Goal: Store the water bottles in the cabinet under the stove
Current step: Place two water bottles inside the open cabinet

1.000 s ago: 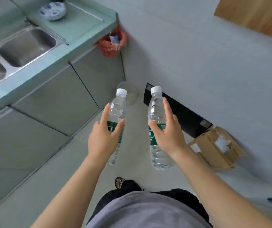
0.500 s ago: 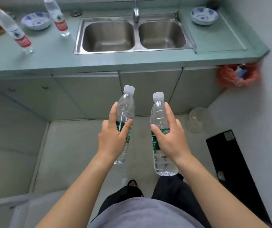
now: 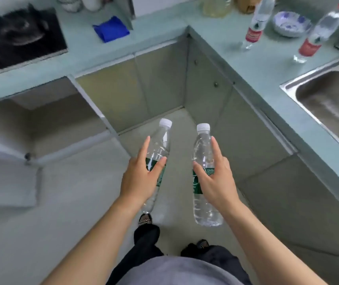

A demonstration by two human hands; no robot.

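The cabinet [image 3: 47, 128] under the stove [image 3: 18, 38] stands open; its swung-out door [image 3: 6, 177] juts over the floor [image 3: 72, 202] at its left, leaving bare floor ahead.

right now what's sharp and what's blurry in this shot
Head view: the hands, left and right, and their two bottles are sharp; the stove and open cabinet smear with motion blur; counter edges bow from the wide lens.
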